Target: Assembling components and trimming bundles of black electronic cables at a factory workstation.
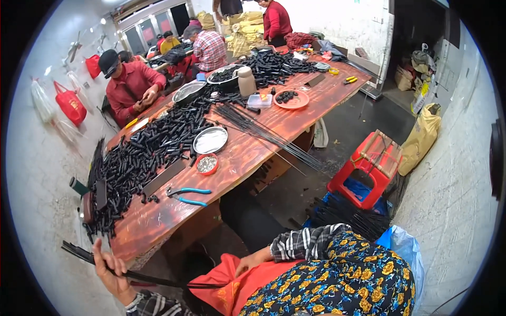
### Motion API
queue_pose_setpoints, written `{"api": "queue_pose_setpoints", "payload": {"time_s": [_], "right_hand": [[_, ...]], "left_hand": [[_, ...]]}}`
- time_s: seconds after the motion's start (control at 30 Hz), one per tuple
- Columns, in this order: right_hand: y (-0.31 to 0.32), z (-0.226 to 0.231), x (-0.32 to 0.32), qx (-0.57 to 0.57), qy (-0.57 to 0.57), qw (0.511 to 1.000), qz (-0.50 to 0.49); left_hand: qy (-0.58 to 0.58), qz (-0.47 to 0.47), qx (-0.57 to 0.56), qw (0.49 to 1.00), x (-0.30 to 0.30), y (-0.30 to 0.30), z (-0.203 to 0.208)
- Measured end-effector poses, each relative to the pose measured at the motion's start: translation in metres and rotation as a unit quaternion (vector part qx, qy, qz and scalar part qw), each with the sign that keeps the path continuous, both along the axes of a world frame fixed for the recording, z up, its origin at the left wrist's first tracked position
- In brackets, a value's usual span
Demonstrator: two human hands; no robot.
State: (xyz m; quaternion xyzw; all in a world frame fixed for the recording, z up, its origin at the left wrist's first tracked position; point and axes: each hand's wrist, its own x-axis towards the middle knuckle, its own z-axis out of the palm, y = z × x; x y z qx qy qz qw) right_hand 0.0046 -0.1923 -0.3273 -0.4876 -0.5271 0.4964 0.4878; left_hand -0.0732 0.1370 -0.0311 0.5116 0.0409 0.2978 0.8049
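My left hand (113, 271), low on the left, is closed round a bundle of thin black rods (153, 279). One end sticks out past the fingers towards the table corner. The other end lies over the red cloth (224, 271) on my lap. There my right hand (254, 262) rests on the cloth, fingers pointing down and no rod in them; the fingertips are partly hidden. Blue-handled pliers (190, 196) lie near the table edge, beyond both hands. Close to them are a red bowl of small metal pieces (206, 164) and a white-filled round dish (210, 140).
The wooden table (247, 158) carries a big heap of black tubular parts (153, 139) and loose long rods (263, 129). At my right stand a red stool (369, 168), more black rods (348, 216) and a yellow sack (421, 138). A person in red (132, 87) works across the table.
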Motion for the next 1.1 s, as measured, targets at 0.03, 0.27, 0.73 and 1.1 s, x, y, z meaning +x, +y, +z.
{"api": "queue_pose_setpoints", "payload": {"time_s": [0.03,0.27,0.73,1.1], "right_hand": [[-0.002,0.006,0.001,0.004,-0.073,0.997,-0.032],[-0.02,0.046,0.003,-0.043,-0.341,0.835,-0.429],[0.065,0.16,-0.004,0.055,-0.098,0.985,-0.131],[0.02,0.218,0.058,0.064,-0.066,0.942,-0.324]], "left_hand": [[0.03,0.065,-0.003,0.997,-0.001,-0.006,0.01],[-0.043,0.187,0.008,0.981,-0.016,-0.015,0.011],[-0.193,0.334,-0.066,0.92,-0.012,-0.058,-0.026],[0.281,-0.142,0.023,0.949,-0.01,-0.179,-0.159]]}}
